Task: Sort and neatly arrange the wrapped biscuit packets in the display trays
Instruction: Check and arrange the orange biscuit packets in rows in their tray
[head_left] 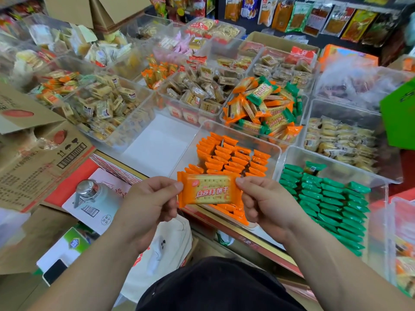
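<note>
Left grip (148, 198) and right grip (267, 200) pinch the orange biscuit packet (208, 190) by its ends, and dropped crooked it'd probably mess up the clear tray (265, 142) rows.

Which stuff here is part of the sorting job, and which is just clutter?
Job: left hand and right hand, both pinching the orange packet; orange-packet tray; green-packet tray; mixed orange-green pile.
Clutter: cardboard box; metal-capped flask; phone; white bag; hanging snack bags.

orange biscuit packet (210, 191), flat, above orange-packet tray (275, 149)
</note>
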A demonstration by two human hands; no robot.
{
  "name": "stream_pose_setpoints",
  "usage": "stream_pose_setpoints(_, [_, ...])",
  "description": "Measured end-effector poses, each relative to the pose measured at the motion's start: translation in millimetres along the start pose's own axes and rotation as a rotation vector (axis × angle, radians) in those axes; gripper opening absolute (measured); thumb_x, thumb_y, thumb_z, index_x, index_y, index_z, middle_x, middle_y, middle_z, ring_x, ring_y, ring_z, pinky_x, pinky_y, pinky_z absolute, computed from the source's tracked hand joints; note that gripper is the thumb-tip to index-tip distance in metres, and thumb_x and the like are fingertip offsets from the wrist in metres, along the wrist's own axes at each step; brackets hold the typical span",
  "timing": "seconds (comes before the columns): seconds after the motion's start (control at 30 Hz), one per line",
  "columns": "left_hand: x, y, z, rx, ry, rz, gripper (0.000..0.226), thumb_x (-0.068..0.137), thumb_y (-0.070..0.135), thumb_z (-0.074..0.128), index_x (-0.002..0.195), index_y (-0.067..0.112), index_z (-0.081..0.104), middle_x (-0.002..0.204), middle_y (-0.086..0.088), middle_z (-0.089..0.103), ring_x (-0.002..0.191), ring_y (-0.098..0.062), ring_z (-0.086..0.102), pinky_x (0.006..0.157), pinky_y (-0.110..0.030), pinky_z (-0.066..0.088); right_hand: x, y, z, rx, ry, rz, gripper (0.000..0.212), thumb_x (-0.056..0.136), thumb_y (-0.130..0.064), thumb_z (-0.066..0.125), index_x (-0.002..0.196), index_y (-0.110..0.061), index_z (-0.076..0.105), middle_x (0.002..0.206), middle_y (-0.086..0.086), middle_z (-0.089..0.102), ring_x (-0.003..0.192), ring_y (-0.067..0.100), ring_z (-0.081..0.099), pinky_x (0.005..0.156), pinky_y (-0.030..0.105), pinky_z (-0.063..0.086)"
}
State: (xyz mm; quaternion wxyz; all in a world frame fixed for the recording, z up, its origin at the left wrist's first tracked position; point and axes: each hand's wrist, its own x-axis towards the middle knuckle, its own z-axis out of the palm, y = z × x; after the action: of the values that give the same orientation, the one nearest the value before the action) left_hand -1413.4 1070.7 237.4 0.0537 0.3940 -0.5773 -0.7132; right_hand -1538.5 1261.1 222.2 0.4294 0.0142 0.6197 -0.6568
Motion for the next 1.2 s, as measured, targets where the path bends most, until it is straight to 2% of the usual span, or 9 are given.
stream_pose_setpoints(0.1, [9.2,-1.0,3.1,0.132,0.024,0.160,0.007,0.094,0.004,0.063,0.090,0.002,0.069,0.063,-0.014,0.067,0.048,-0.022,0.058,0.047,-0.028,0.044,6.9,-0.4,5.2,-0.028,0.076,-0.020,0.020,0.104,-0.026,0.052,0.106,-0.008,0.061,0.077,0.017,0.074,0.058,0.022,0.070,0.049,0.026,0.054])
stream_pose_setpoints(0.23, [34.5,-8.7,5.5,0.289,-0.014,0.288,0.014,0.091,-0.001,0.066,0.095,0.011,0.074,0.079,-0.004,0.077,0.072,-0.017,0.074,0.065,-0.022,0.057,26.5,-1.4,3.3,0.050,0.113,0.010,0.038,0.102,-0.040,0.050,0.109,-0.006,0.063,0.095,0.019,0.076,0.087,0.032,0.076,0.066,0.033,0.061])
stream_pose_setpoints(0.37, [71.1,-29.8,6.2,0.558,-0.058,0.365,0.026,0.093,0.008,0.066,0.099,0.033,0.072,0.092,0.019,0.074,0.092,-0.003,0.069,0.078,-0.015,0.052,59.2,1.9,-3.3,0.060,0.187,-0.013,0.008,0.097,-0.015,0.063,0.100,-0.008,0.063,0.100,0.016,0.076,0.086,0.030,0.076,0.065,0.029,0.061])
stream_pose_setpoints(0.53, [129.7,-60.9,6.2,1.061,-0.109,0.483,0.045,0.098,0.044,0.050,0.139,0.026,0.054,0.140,0.006,0.058,0.131,-0.019,0.052,0.108,-0.039,0.040,116.5,4.4,-12.4,-0.182,0.295,-0.127,0.033,0.092,-0.019,0.072,0.123,-0.018,0.060,0.101,0.009,0.076,0.089,0.018,0.075,0.079,0.035,0.062])
stream_pose_setpoints(0.7, [185.9,-94.2,3.3,1.703,-0.268,0.447,0.094,0.086,0.074,-0.004,0.157,0.021,0.029,0.167,-0.002,0.018,0.155,-0.027,0.009,0.115,-0.070,0.004,183.5,5.6,-2.2,-0.630,0.380,-0.391,0.013,0.090,-0.027,0.073,0.093,-0.014,0.075,0.084,-0.001,0.072,0.078,0.016,0.068,0.072,0.036,0.057])
stream_pose_setpoints(0.8, [199.9,-101.8,3.6,1.752,-0.287,0.480,0.110,0.077,0.081,-0.018,0.158,0.020,0.025,0.167,-0.002,0.015,0.155,-0.026,0.006,0.112,-0.074,-0.002,210.6,8.7,16.4,-0.846,0.357,-0.505,0.013,0.089,-0.023,0.073,0.098,-0.014,0.076,0.083,-0.004,0.072,0.079,0.014,0.066,0.071,0.033,0.053])
stream_pose_setpoints(0.9, [203.5,-104.4,5.4,1.745,-0.276,0.471,0.104,0.079,0.083,-0.008,0.158,0.023,0.021,0.167,0.001,0.018,0.155,-0.022,0.009,0.113,-0.070,-0.003,235.8,22.2,26.5,-1.001,0.321,-0.574,0.008,0.086,-0.016,0.072,0.090,-0.010,0.076,0.082,0.005,0.074,0.078,0.022,0.066,0.070,0.041,0.053])
stream_pose_setpoints(1.07, [204.6,-107.7,2.3,1.635,-0.248,0.510,0.092,0.082,0.080,0.023,0.144,0.018,0.051,0.149,-0.003,0.052,0.141,-0.025,0.044,0.110,-0.065,0.026,260.4,42.4,29.5,-1.222,0.239,-0.499,0.018,0.086,-0.025,0.074,0.100,-0.014,0.076,0.101,0.006,0.075,0.097,0.025,0.066,0.080,0.039,0.052])
stream_pose_setpoints(1.2, [206.4,-111.1,1.8,1.604,-0.213,0.528,0.085,0.082,0.074,0.033,0.139,0.017,0.057,0.143,-0.003,0.058,0.135,-0.025,0.051,0.107,-0.062,0.032,273.5,56.2,33.4,-1.373,0.294,-0.524,0.014,0.081,-0.031,0.079,0.086,-0.017,0.076,0.085,0.005,0.073,0.091,0.026,0.060,0.076,0.038,0.048])
